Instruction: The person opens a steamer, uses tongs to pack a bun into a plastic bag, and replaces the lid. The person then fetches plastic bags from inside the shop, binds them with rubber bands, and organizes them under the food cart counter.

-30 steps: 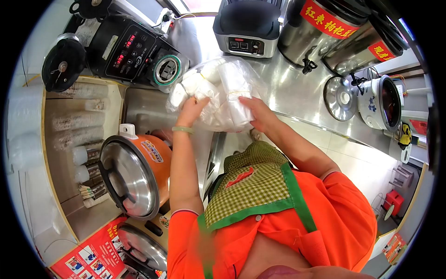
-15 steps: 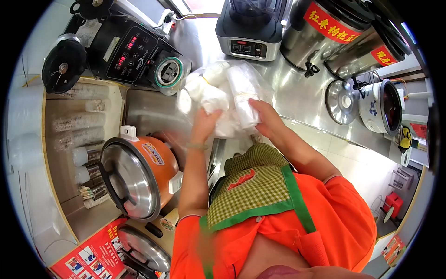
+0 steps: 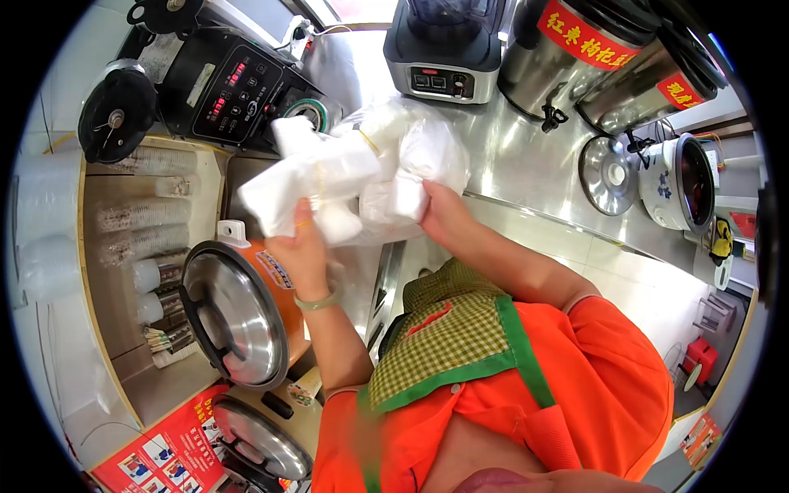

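Standing at left is one orange cooker (image 3: 251, 308). The left hand (image 3: 302, 255), half curled, is holding one white bundle (image 3: 349, 160), creased and yellow-banded, above the steel counter (image 3: 518, 164). The right hand (image 3: 448, 215) is closing on one white roll (image 3: 417, 152) beside one clear bag (image 3: 378, 205). Two steel dispensers (image 3: 534, 78) are standing farther right.

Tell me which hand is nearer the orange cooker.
Left. The left hand, gripping a white bundle, is beside the orange cooker in this view; the right hand, holding a white roll, is farther off to the right.
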Available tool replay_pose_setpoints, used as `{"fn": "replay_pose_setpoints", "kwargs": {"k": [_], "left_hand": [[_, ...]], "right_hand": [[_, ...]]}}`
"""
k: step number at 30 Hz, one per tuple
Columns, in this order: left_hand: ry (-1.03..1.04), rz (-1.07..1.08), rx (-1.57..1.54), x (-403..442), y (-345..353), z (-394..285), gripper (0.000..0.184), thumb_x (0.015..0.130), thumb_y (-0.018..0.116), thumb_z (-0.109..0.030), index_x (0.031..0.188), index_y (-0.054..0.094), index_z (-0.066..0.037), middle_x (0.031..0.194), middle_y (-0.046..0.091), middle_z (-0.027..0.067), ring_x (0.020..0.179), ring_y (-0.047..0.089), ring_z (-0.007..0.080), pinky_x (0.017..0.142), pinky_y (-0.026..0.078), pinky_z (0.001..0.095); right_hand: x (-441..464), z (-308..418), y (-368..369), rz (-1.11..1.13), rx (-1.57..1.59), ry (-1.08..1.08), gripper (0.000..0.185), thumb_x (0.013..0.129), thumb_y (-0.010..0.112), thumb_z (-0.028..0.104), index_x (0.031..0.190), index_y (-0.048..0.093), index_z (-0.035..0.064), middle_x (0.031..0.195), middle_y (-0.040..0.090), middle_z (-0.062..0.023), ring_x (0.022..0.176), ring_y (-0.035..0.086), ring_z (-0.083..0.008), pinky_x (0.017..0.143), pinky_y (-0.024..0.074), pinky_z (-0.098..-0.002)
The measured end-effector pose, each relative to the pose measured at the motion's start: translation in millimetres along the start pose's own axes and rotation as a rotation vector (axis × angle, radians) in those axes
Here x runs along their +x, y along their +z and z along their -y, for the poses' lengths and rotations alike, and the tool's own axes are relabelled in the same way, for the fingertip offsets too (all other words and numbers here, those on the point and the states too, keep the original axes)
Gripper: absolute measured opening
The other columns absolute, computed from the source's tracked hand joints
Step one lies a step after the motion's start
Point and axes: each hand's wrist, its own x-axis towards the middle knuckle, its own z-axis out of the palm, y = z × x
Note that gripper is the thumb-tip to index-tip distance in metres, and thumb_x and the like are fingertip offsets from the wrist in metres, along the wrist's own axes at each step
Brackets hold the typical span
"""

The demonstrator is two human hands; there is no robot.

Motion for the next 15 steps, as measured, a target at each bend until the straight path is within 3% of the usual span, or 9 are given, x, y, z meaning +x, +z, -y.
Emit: {"fn": "replay_pose_setpoints", "kwargs": {"k": [3,4,5,7,9,10,12,13,15], "left_hand": [[0.053,-0.119,-0.190,9,-16,-15,0.030,0.087,0.062,0.000,0.114,0.057,0.012,0.105,0.065,0.0149,0.090,0.063,0.0195,0.081,0.050,0.0292],[-0.015,-0.125,-0.253,9,-22,-23,0.038,0.087,0.059,0.005,0.123,0.050,0.011,0.116,0.060,0.0167,0.098,0.061,0.0198,0.086,0.050,0.0296],[-0.012,-0.119,-0.255,7,-29,-22,0.038,0.087,0.059,0.005,0.123,0.050,0.011,0.116,0.060,0.0167,0.098,0.061,0.0198,0.086,0.050,0.0296],[-0.076,-0.112,-0.519,9,-44,-20,0.042,0.086,0.059,0.006,0.126,0.046,0.010,0.121,0.056,0.0167,0.103,0.059,0.0203,0.088,0.050,0.0301],[-0.101,-0.081,-0.562,3,-57,-10,0.040,0.088,0.057,0.002,0.126,0.047,0.009,0.124,0.054,0.0158,0.104,0.058,0.0211,0.088,0.050,0.0314],[-0.174,-0.021,-0.644,-3,-58,-11,0.039,0.089,0.057,0.000,0.127,0.046,0.009,0.124,0.055,0.0153,0.104,0.059,0.0216,0.089,0.050,0.0323],[-0.339,0.114,-0.690,-16,-62,-8,0.041,0.091,0.056,-0.006,0.128,0.046,0.008,0.124,0.055,0.0134,0.106,0.058,0.0217,0.092,0.047,0.0331],[-0.333,0.150,-0.712,-23,-61,-1,0.041,0.091,0.056,-0.006,0.128,0.046,0.008,0.124,0.055,0.0134,0.106,0.058,0.0217,0.092,0.047,0.0331],[-0.396,0.507,-0.817,-40,-49,12,0.043,0.090,0.058,-0.006,0.128,0.046,0.009,0.125,0.055,0.0131,0.109,0.056,0.0218,0.094,0.046,0.0335]], "right_hand": [[32,-14,0,-0.070,-0.002,-0.061,0.046,0.094,0.046,0.016,0.134,0.035,-0.0043,0.129,0.049,-0.0157,0.121,0.048,-0.0308,0.106,0.0376,-0.0438],[37,-14,-4,-0.102,-0.254,0.058,0.048,0.092,0.050,0.019,0.132,0.037,-0.0039,0.128,0.049,-0.0153,0.120,0.048,-0.0311,0.104,0.0390,-0.0414],[42,-15,-10,-0.132,-0.507,0.178,0.050,0.090,0.054,0.022,0.130,0.039,-0.0035,0.127,0.049,-0.0149,0.118,0.049,-0.0313,0.102,0.0405,-0.0391],[42,-17,-23,-0.024,-0.514,0.172,0.058,0.086,0.059,0.029,0.132,0.042,-0.0016,0.128,0.050,-0.0149,0.117,0.049,-0.0304,0.098,0.0415,-0.0378],[-19,-8,12,-0.144,-0.780,-0.087,0.055,0.088,0.058,0.028,0.133,0.045,0.0015,0.128,0.052,-0.0161,0.116,0.051,-0.0286,0.097,0.0416,-0.0385],[-30,-11,9,-0.143,-0.772,-0.117,0.055,0.088,0.058,0.028,0.133,0.045,0.0015,0.128,0.052,-0.0161,0.116,0.051,-0.0286,0.097,0.0416,-0.0385],[-54,-14,-2,0.055,-0.830,-0.458,0.057,0.090,0.058,0.030,0.137,0.043,0.0032,0.130,0.052,-0.0152,0.119,0.050,-0.0270,0.102,0.0396,-0.0390],[-68,-13,3,0.034,-0.824,-0.495,0.057,0.090,0.058,0.030,0.137,0.043,0.0032,0.130,0.052,-0.0152,0.119,0.050,-0.0270,0.102,0.0396,-0.0390],[-98,-12,22,0.412,-0.265,-0.025,0.053,0.091,0.059,0.032,0.134,0.046,0.0042,0.127,0.055,-0.0109,0.117,0.052,-0.0220,0.103,0.0400,-0.0389]]}}
